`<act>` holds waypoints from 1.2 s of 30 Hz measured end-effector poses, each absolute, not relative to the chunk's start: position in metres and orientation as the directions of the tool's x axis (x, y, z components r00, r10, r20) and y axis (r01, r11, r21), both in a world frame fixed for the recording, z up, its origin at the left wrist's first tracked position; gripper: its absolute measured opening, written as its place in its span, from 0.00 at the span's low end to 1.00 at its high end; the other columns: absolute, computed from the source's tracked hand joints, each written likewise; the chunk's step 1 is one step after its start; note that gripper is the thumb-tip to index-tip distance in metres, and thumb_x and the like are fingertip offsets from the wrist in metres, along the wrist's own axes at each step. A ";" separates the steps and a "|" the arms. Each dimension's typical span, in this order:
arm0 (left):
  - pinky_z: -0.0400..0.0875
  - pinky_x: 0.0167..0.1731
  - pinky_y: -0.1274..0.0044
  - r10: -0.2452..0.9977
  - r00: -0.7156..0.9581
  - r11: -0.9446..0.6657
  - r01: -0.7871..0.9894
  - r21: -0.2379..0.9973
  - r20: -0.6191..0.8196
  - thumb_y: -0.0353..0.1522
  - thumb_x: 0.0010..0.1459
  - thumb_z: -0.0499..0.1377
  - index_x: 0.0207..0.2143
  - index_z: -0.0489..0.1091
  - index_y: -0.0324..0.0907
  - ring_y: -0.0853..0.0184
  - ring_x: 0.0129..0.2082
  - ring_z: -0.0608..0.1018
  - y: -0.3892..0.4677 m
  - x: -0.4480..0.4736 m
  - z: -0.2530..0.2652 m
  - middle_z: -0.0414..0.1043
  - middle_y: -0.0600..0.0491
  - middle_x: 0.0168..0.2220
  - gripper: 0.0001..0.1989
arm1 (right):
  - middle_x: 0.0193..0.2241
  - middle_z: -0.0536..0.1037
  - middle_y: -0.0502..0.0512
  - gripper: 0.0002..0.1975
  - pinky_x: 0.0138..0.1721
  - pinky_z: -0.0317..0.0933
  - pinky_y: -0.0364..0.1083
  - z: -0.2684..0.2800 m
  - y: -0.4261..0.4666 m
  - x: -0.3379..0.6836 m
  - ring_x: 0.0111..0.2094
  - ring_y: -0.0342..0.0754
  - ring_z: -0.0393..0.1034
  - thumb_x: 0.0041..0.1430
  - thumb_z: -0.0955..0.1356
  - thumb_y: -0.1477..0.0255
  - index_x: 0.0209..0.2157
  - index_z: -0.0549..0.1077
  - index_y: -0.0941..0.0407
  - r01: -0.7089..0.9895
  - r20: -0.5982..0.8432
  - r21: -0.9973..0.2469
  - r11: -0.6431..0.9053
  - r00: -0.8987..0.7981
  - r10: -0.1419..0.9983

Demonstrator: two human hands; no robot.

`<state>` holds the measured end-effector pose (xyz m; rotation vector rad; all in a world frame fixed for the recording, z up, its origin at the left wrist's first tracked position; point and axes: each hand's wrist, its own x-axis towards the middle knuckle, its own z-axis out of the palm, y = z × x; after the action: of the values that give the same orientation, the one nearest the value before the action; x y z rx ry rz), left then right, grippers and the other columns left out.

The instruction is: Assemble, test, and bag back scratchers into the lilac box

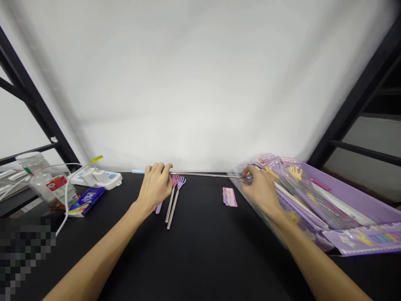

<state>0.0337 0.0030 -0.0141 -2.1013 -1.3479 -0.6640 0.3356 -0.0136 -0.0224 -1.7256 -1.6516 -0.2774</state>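
Observation:
A long thin back scratcher [200, 174] with a metal rod is stretched level between my hands, near the wall. My left hand [156, 182] is closed round it at the left, where a light blue handle end sticks out. At the other end, my right hand [258, 184] pinches the tip; a bit of blue shows by the fingers, the rest is hidden. Below and between the hands lie a pink back scratcher [171, 205] and a purple back scratcher [175, 205], side by side. A small pink card [229, 197] lies nearer my right hand.
On the right, a purple box [354, 194] holds several back scratchers in clear wrappers. A power strip [109, 180] with white cables, a clear plastic jar [46, 179] and a blue packet [87, 200] stand at left. Black metal frames flank the black table [200, 259].

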 end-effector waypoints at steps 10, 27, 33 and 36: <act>0.67 0.45 0.68 0.623 0.530 -0.622 0.781 -0.046 0.576 0.22 0.58 0.51 0.46 0.65 0.40 0.58 0.42 0.70 -0.023 0.084 -0.023 0.71 0.48 0.39 0.14 | 0.39 0.74 0.56 0.16 0.43 0.51 0.52 -0.031 -0.036 0.254 0.45 0.56 0.64 0.56 0.64 0.73 0.46 0.73 0.52 0.858 0.567 -0.284 0.429 -0.211 0.796; 0.60 0.44 0.63 0.632 0.455 -0.364 0.889 -0.277 0.627 0.28 0.61 0.52 0.40 0.68 0.39 0.53 0.41 0.68 -0.005 0.063 -0.012 0.68 0.44 0.37 0.07 | 0.31 0.74 0.53 0.10 0.36 0.45 0.49 -0.030 -0.012 0.296 0.40 0.56 0.63 0.57 0.65 0.63 0.26 0.65 0.53 0.951 0.552 -0.256 0.171 -0.001 0.834; 0.59 0.41 0.66 0.613 0.529 -0.447 0.845 -0.294 0.587 0.29 0.62 0.52 0.47 0.67 0.41 0.55 0.41 0.69 -0.008 0.073 -0.019 0.69 0.45 0.39 0.12 | 0.30 0.74 0.54 0.10 0.37 0.47 0.51 -0.027 -0.016 0.297 0.40 0.56 0.64 0.58 0.63 0.64 0.25 0.65 0.53 0.962 0.555 -0.202 0.182 -0.040 0.831; 0.59 0.41 0.66 0.675 0.371 -0.284 0.928 -0.240 0.637 0.29 0.62 0.51 0.39 0.68 0.41 0.55 0.39 0.69 0.010 0.034 -0.011 0.69 0.45 0.36 0.07 | 0.28 0.74 0.55 0.13 0.36 0.47 0.51 -0.022 -0.011 0.327 0.39 0.57 0.63 0.57 0.63 0.64 0.22 0.63 0.54 0.980 0.575 -0.188 0.062 0.059 0.816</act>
<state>0.0341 0.0103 -0.0114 -2.0527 -1.3785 -0.5643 0.3272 -0.0113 -0.0218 -1.7910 -1.7938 -0.3864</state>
